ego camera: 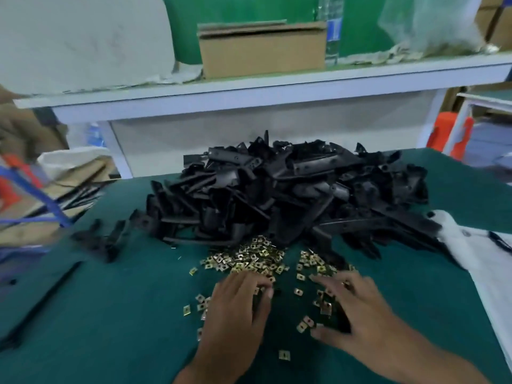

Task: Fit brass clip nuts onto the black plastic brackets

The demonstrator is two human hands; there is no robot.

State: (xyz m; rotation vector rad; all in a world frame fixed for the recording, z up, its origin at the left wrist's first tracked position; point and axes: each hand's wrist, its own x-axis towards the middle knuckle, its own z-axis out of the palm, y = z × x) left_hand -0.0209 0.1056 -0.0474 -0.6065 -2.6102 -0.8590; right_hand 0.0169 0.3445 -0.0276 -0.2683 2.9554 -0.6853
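Observation:
A big heap of black plastic brackets (291, 189) lies on the green table (110, 314). In front of it are scattered several brass clip nuts (249, 257). My left hand (238, 309) lies palm down over the nuts, fingers spread and slightly bent, with a dark part partly hidden beneath it. My right hand (357, 309) also lies palm down among loose nuts, fingers spread, thumb out to the left near a nut (303, 325). Whether either hand holds anything is hidden.
Two loose brackets (102, 239) lie at the left of the heap, and a long black strip (47, 297) lies near the left edge. A white cloth (476, 261) sits at the right. A white shelf (249, 90) with a cardboard box (260, 51) stands behind.

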